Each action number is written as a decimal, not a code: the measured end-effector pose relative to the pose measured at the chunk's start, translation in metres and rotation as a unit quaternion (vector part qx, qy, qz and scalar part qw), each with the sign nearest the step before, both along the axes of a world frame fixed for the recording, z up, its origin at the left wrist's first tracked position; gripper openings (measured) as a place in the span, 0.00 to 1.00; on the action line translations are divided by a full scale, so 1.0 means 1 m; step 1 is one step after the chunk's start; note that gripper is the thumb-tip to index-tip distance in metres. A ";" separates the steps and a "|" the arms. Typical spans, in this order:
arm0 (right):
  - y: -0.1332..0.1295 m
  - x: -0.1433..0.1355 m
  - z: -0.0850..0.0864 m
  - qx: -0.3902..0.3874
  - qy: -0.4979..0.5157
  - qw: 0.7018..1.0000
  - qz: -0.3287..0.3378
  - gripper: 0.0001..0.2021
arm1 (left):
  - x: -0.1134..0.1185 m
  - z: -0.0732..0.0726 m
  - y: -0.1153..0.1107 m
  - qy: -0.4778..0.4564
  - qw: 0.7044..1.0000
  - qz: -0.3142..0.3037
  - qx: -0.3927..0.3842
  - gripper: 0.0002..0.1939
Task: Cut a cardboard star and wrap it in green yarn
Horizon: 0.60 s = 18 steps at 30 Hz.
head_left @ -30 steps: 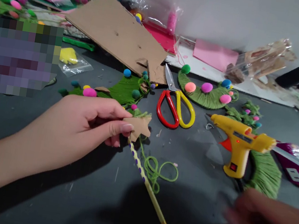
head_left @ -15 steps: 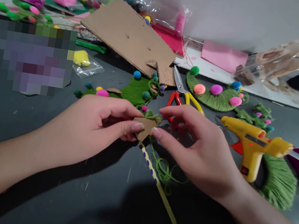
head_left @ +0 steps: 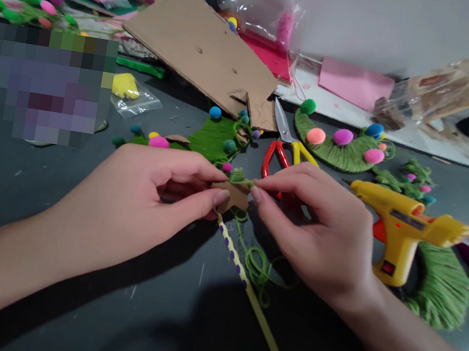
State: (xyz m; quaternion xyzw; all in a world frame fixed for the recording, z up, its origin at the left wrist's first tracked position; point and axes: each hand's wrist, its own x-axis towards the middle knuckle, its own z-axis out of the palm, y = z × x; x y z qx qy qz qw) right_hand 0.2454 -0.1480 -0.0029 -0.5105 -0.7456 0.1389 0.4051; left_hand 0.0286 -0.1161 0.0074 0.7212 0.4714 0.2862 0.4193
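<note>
Between thumb and fingers, my left hand (head_left: 154,204) grips a small brown cardboard piece (head_left: 238,200) by its left side. Green yarn (head_left: 238,176) is wound over the far edge of the piece. At its upper right corner, the thumb and fingertips of my right hand (head_left: 319,230) are pinched on the yarn. A loose tangle of green yarn (head_left: 258,266) trails onto the table below. A pale yellow stick (head_left: 266,326) with a purple dotted pattern lies under the cardboard, slanting toward me; its upper end is partly hidden by my left fingers.
A yellow glue gun (head_left: 408,230) with a red light stands right of my right hand. Scissors (head_left: 281,147) lie just beyond. Green yarn-wrapped shapes with pom-poms, including a crescent (head_left: 331,152), lie around. Large cardboard (head_left: 201,46) rests at the back.
My right thumb and fingers, apart beside the cardboard earlier, have come together on the yarn at its upper right corner. The left hand keeps its grip. The view has shifted slightly.
</note>
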 end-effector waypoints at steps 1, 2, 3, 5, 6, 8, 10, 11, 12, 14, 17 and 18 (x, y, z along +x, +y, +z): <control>0.000 0.000 0.000 -0.004 0.005 1.000 0.001 0.05 | 0.000 0.000 0.000 0.000 1.000 0.003 -0.006 0.06; 0.000 -0.001 0.000 -0.008 0.009 1.000 0.003 0.04 | 0.000 0.001 -0.001 0.001 1.000 0.005 -0.013 0.05; 0.000 -0.002 0.000 -0.011 0.014 1.000 0.003 0.04 | 0.001 0.002 -0.001 0.003 1.000 0.008 -0.018 0.04; 0.000 -0.003 0.000 -0.015 0.019 1.000 0.002 0.03 | 0.002 0.004 -0.003 0.004 1.000 0.011 -0.026 0.03; -0.001 -0.004 0.001 -0.017 0.020 1.000 0.000 0.02 | 0.002 0.004 -0.003 0.005 0.999 0.013 -0.030 0.03; -0.002 -0.006 0.002 -0.019 0.026 0.999 -0.002 0.03 | 0.003 0.005 -0.003 0.000 0.999 0.011 -0.038 0.04; -0.002 -0.007 0.003 -0.019 0.034 0.999 0.002 0.04 | 0.004 0.004 -0.002 -0.007 0.999 0.007 -0.052 0.05; -0.002 -0.007 0.003 -0.021 0.037 0.999 0.008 0.05 | 0.004 0.004 -0.002 -0.014 0.998 0.003 -0.061 0.05; -0.002 -0.007 0.004 -0.023 0.040 0.999 0.014 0.06 | 0.004 0.003 -0.001 -0.022 0.997 0.000 -0.072 0.06; -0.002 -0.007 0.004 -0.026 0.045 0.998 0.026 0.07 | 0.004 0.001 0.000 -0.031 0.994 -0.012 -0.102 0.06; -0.002 -0.006 0.002 -0.011 0.049 0.998 0.028 0.06 | 0.003 -0.001 0.000 -0.045 0.990 -0.029 -0.134 0.08; -0.002 -0.006 0.002 -0.006 0.049 0.998 0.027 0.06 | 0.003 -0.002 0.001 -0.049 0.988 -0.033 -0.144 0.08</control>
